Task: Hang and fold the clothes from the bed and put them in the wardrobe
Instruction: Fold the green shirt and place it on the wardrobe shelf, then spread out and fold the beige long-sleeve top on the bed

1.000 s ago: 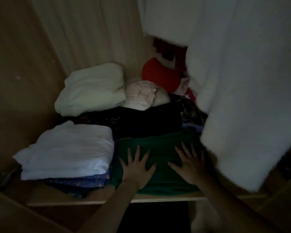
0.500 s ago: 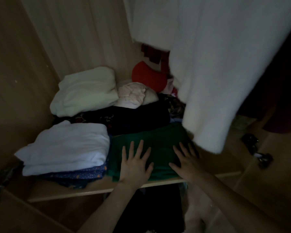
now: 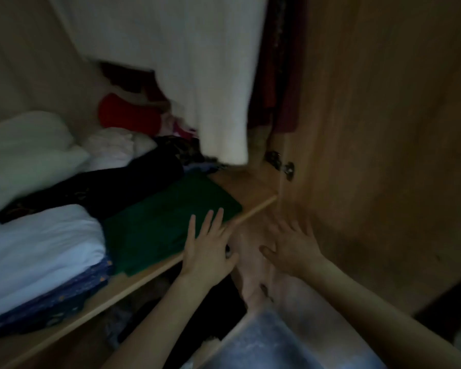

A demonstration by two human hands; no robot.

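A folded dark green garment (image 3: 168, 222) lies at the front of the wardrobe shelf (image 3: 133, 284), beside a folded white pile (image 3: 40, 249) on blue patterned cloth (image 3: 72, 288). My left hand (image 3: 209, 251) is flat with fingers straight, its fingertips at the green garment's right front corner and its palm over the shelf edge. My right hand (image 3: 290, 249) is spread open in the air to the right of the shelf, off the garment, holding nothing.
Behind lie a dark folded garment (image 3: 123, 182), cream bundles (image 3: 24, 153), a pale pink item (image 3: 115, 147) and something red (image 3: 128, 115). A white garment (image 3: 210, 75) hangs above. The wardrobe door (image 3: 383, 155) with its hinge (image 3: 280, 162) stands right. A pale container (image 3: 272, 339) sits below.
Both hands have drawn back from the top of the green garment toward the shelf's front edge, and the right hand has left it. The view has swung to the right toward the door.
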